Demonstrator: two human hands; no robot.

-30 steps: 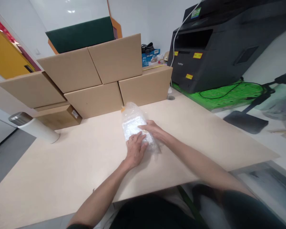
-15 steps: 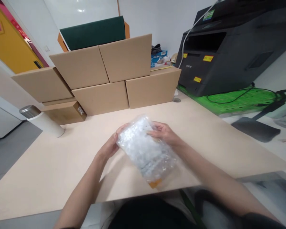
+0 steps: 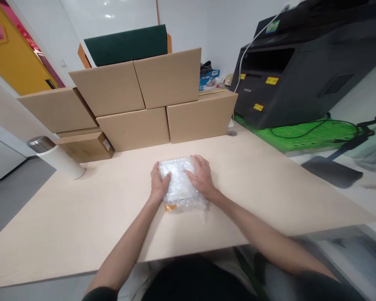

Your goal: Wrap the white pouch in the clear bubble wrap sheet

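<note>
A bubble-wrapped package [image 3: 179, 184] lies on the pale wooden table [image 3: 113, 217], with a scrap of orange tape [image 3: 170, 207] at its lower left corner. My left hand [image 3: 159, 182] grips its left edge, thumb on top and fingers along the side. On the opposite edge, my right hand [image 3: 202, 175] holds the package, its thumb pressing the upper face. Loose clear wrap sticks out at the near end. What the wrap encloses cannot be made out.
Cardboard boxes [image 3: 131, 129] are stacked along the back, topped by a dark green box [image 3: 127, 45]. A white bottle with a steel cap [image 3: 61, 161] stands at left. To the right is a black printer [image 3: 263, 83] above a green mat [image 3: 301, 136].
The package has come down flat onto the table and turned, so its taped end now points to the near left. Both hands have stayed on it, gripping its sides.
</note>
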